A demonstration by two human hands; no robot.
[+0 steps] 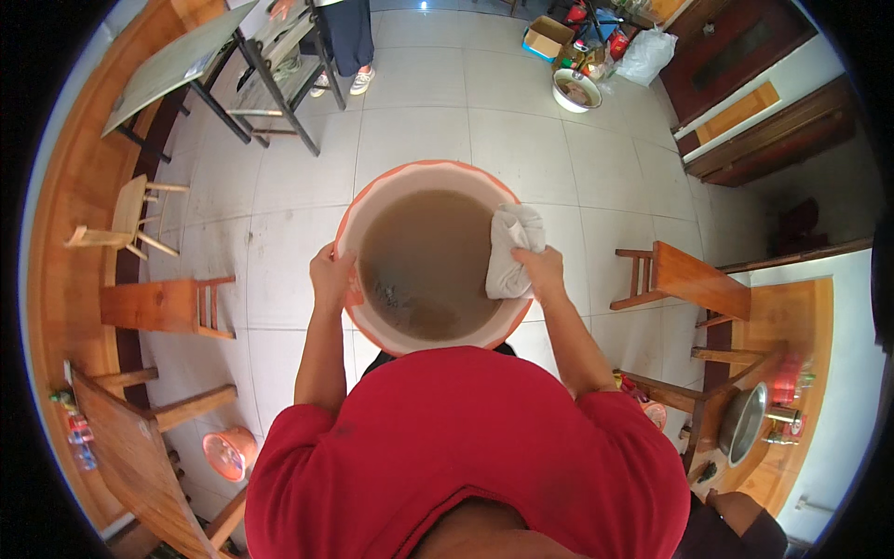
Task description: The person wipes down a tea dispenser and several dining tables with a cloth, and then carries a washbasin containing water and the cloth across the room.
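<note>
A large round basin (pixel 426 173) with an orange rim is held out in front of me. Murky brownish water (pixel 428 261) fills much of it, with a patch of small bubbles at the near left. My left hand (pixel 332 277) grips the basin's left rim, fingers wrapped over the edge. On the right side, my right hand (pixel 543 270) clasps a folded whitish cloth (pixel 509 256) against the rim, thumb lying on top of it. The cloth drapes over the edge and down the inner wall. Fingers beneath the rim are hidden on both sides.
Wooden benches (pixel 154 306) and tables line both walls. A metal bowl (pixel 743 424) sits on the right-hand table. Ahead, a white basin (pixel 575 91) stands on the tiled floor near boxes and bags. Another person (pixel 346 42) stands beside a folding table at the far left.
</note>
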